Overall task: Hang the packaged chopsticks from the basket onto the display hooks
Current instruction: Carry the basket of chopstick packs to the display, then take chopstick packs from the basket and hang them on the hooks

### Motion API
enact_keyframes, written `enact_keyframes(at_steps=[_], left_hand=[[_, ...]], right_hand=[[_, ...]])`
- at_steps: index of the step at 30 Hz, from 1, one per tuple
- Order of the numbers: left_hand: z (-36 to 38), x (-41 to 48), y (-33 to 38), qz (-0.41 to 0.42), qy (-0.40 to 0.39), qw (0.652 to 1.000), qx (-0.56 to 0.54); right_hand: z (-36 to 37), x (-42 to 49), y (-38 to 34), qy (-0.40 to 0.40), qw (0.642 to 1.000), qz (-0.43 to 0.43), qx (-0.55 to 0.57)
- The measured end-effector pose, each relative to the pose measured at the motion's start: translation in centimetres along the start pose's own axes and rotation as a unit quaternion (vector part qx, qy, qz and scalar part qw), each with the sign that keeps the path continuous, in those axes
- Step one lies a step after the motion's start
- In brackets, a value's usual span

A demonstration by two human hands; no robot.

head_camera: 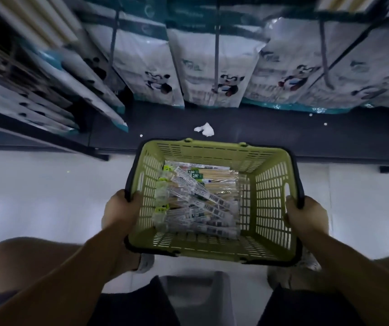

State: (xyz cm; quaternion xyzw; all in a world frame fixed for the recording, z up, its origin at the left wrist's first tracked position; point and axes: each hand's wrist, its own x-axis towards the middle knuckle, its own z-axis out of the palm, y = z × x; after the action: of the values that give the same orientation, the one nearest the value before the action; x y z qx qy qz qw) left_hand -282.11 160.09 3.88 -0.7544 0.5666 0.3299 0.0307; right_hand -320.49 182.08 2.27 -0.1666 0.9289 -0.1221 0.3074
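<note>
Head view, basket: green slotted basket (214, 243) with a dark rim, low in front of the person, over the pale floor (35, 184); whether it rests on anything cannot be told.
Head view, left hand: left hand (122, 208) grips the left rim, fingers curled over the edge.
Head view, right hand: right hand (306, 215) grips the right rim the same way.
Head view, task item: chopstick packs (198, 198) lie heaped on the basket bottom, toward its left side; none lifted.
Head view, orientation: long axes run roughly across the basket, left to right, and several packs slant toward the near right. Green header ends point at the left wall.
Head view, display: display hooks (216, 55) jut out above, hung with white panda-print bags (212, 74). No bare hook can be made out through the blur.
Head view, surroundings: paper scrap (204, 129) on the dark base shelf (283, 132).
Risk, tilt: an uneven two-handed hold would likely slide the slick packs into one corner.
Risk, hands: both are occupied, so no pack can be taken until one lets go, leaving a lopsided hold.
Risk, hanging: with headers facing left, a pack seized mid-length would need turning, and could be dropped.
</note>
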Motion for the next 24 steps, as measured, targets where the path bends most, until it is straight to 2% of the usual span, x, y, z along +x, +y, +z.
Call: enact_keyframes(at_steps=[10,18,21,22,24], left_hand=[[5.1,5.0,-4.9,0.039,0.032,0.999,-0.019],[5.6,5.4,-5.1,0.051,0.047,0.994,-0.079],[5.2,5.7,-5.6,0.05,0.017,0.992,-0.118],[5.1,5.8,-5.8,0.051,0.009,0.99,-0.127],[5.0,5.8,-6.0,0.052,0.003,0.989,-0.14]], right_hand=[[7.8,2.7,0.0,0.061,0.998,-0.01,-0.009],[9.1,1.7,-1.8,0.101,0.992,0.069,0.009],[9.3,0.0,-4.8,0.135,0.981,0.111,-0.084],[9.4,-0.6,-5.9,0.162,0.975,0.08,-0.131],[9.7,-1.6,-7.7,0.205,0.961,-0.053,-0.176]])
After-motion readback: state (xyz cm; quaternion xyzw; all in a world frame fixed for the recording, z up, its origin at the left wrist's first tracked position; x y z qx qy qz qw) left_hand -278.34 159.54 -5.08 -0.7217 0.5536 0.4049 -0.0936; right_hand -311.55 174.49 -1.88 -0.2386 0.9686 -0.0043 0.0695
